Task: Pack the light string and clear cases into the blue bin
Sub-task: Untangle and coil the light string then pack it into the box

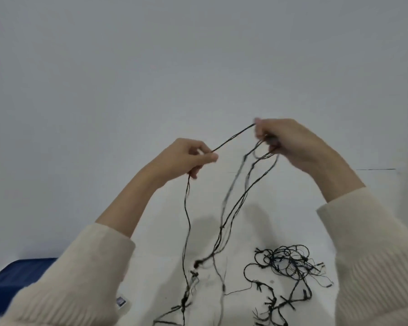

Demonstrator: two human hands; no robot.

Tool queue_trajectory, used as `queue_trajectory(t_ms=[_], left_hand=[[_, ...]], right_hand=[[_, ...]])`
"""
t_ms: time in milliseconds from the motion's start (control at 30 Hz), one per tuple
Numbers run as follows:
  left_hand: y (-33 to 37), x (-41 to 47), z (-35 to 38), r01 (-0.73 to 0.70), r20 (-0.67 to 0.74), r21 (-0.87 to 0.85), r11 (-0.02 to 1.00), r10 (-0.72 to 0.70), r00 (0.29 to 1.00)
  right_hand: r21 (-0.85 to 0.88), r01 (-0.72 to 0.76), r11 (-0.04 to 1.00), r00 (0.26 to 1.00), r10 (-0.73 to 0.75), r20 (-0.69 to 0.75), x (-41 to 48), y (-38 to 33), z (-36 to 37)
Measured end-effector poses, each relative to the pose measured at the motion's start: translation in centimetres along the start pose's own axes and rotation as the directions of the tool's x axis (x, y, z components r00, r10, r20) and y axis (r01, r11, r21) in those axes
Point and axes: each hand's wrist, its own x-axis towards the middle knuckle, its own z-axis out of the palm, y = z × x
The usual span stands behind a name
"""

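Note:
Both hands are raised above a white table (280, 208), each holding the thin black light string (233, 136). My left hand (186, 158) pinches one strand between thumb and fingers, and the wire hangs down from it. My right hand (285, 142), higher and to the right, grips several gathered loops that dangle toward the table. A taut stretch of wire runs between the two hands. The rest of the string lies in a tangled heap (290, 262) at the lower right. A corner of the blue bin (17, 276) shows at the lower left. No clear cases are visible.
A plain pale wall fills the upper half of the view. My cream sweater sleeves cover both lower corners and hide part of the blue bin. A small printed tag (121, 302) lies by the left sleeve.

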Motion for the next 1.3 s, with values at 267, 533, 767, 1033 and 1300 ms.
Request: queue_trajectory(t_ms=[267,533,767,1033,1300], left_hand=[[-3.4,-1.1,-0.7,0.077,-0.095,0.037,0.996,-0.073,0.993],[0.6,-0.1,-0.3,-0.051,-0.048,0.095,0.994,0.056,0.997],[-5.7,-2.9,-0.9,0.201,0.080,0.115,0.973,-0.211,0.974],[-0.1,-0.1,0.4,-0.065,-0.021,0.290,0.955,0.074,0.997],[-6.5,-3.1,-1.2,0.189,0.130,0.304,0.934,-0.238,0.963]], right_hand=[[-0.795,0.006,0.607,0.995,-0.086,-0.059,-0.6,0.7,-1.2],[-0.183,0.051,0.982,0.994,-0.031,0.109,-0.4,-0.7,1.4],[-0.517,0.024,0.856,0.993,-0.080,-0.086,-0.2,0.5,-2.2],[-0.539,0.151,0.828,0.925,0.075,0.373,-1.4,-0.3,3.6],[0.353,-0.107,0.930,0.992,0.122,-0.020,0.2,0.2,-1.6]])
